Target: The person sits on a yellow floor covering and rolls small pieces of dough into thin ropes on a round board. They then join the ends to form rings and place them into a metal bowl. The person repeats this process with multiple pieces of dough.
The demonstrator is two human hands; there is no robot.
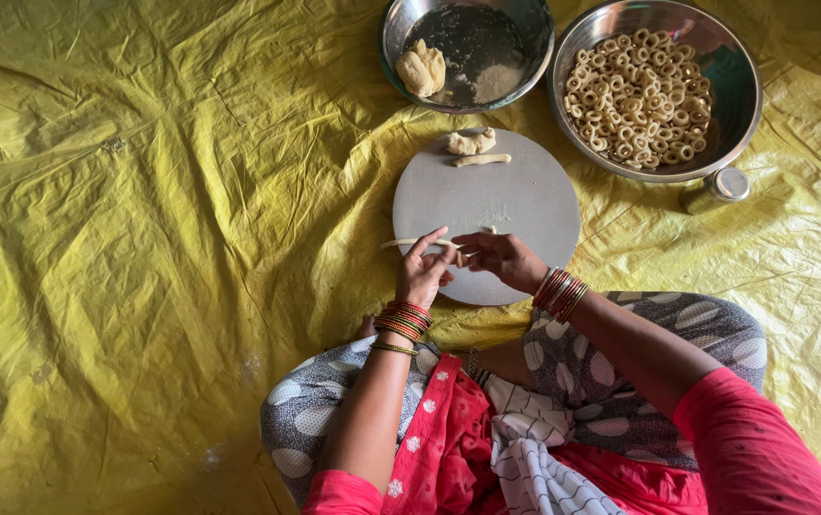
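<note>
Yellow plastic sheet (143, 238) covers the floor across the whole view, creased and wrinkled. On it, far right, a large steel bowl (727, 105) roughly half full of small pale dough rings (637, 95); a little steel container (716, 189) lies on its side just beside that bowl's near rim. Left of it, a smaller steel bowl (401, 29) with a lump of dough (420, 69) against its left wall and a floury smear on the bottom. Nearer the person, a round grey rolling board (534, 205) lies flat on the sheet; at its far edge, a small knob of dough (471, 142) and a short rolled piece (482, 160) just beside it, both well apart from the hands. Both hands work over the board's near-left edge. The thin dough strand (410, 242) lies roughly left to right, long axis across the person's body, its free end projecting left past the board's edge and beyond the left hand (420, 275). Left hand: fingers lifted and curled toward the strand, fingertips touching or pinching it, exact grip hard to judge. Right hand (504, 257): thumb and forefinger closed in a pinch on the strand's right end, remaining fingers folded. The two hands nearly meet, fingertips close together, so the strand's right end sits between them and the free length trails off on the left hand's side. Stacked red and gold bangles (403, 320) on both wrists.
</note>
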